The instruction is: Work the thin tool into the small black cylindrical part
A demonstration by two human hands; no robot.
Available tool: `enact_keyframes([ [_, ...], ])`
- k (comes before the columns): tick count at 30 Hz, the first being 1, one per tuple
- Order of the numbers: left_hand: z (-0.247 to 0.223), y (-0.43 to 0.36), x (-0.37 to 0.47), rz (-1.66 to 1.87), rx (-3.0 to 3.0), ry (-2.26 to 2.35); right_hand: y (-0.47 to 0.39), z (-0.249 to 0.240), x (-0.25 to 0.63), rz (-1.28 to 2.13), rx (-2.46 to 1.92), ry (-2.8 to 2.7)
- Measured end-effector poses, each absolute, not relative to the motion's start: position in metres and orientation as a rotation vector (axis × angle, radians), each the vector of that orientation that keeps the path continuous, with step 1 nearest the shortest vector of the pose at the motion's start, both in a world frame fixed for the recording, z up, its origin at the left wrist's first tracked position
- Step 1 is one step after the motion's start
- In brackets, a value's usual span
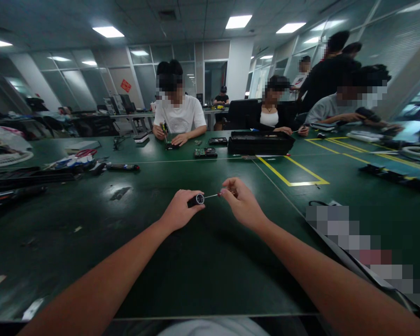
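Observation:
My left hand [178,210] is closed round a short black cylinder [196,200], its round, silver-rimmed end turned to the right. In my right hand [244,201] is a thin screwdriver [212,196]; its metal shaft points left and a bit of red shows at my fingertips. The tip of the shaft meets or lies very near the rim of the cylinder; contact is hard to make out. Both hands are above the green table [182,275]. My right fingers hide most of the screwdriver's handle.
Across the table a person in a white shirt [180,116] works near a hard drive with a green board [205,152]. A long black case [261,143] stands right of it. Tools and a red-ended dark tool [122,167] lie left. Yellow tape [290,182] marks the right side.

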State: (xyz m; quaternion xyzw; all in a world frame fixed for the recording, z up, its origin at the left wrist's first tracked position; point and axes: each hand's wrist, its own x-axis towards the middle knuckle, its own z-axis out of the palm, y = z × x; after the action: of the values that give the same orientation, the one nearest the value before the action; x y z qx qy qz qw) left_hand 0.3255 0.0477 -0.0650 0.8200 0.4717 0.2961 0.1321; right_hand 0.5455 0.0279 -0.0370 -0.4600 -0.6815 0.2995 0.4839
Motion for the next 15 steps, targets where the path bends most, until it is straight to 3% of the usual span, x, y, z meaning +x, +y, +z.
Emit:
enact_keyframes([
  [7, -0.063, 0.049, 0.328, 0.908, 2.469, 1.312, 0.046, -0.05, 0.545, 1.128, -1.026, -1.085],
  [15, -0.066, 0.052, 0.327, 0.817, 2.482, 1.313, 0.044, -0.055, 0.545, 0.903, -1.04, -1.269],
])
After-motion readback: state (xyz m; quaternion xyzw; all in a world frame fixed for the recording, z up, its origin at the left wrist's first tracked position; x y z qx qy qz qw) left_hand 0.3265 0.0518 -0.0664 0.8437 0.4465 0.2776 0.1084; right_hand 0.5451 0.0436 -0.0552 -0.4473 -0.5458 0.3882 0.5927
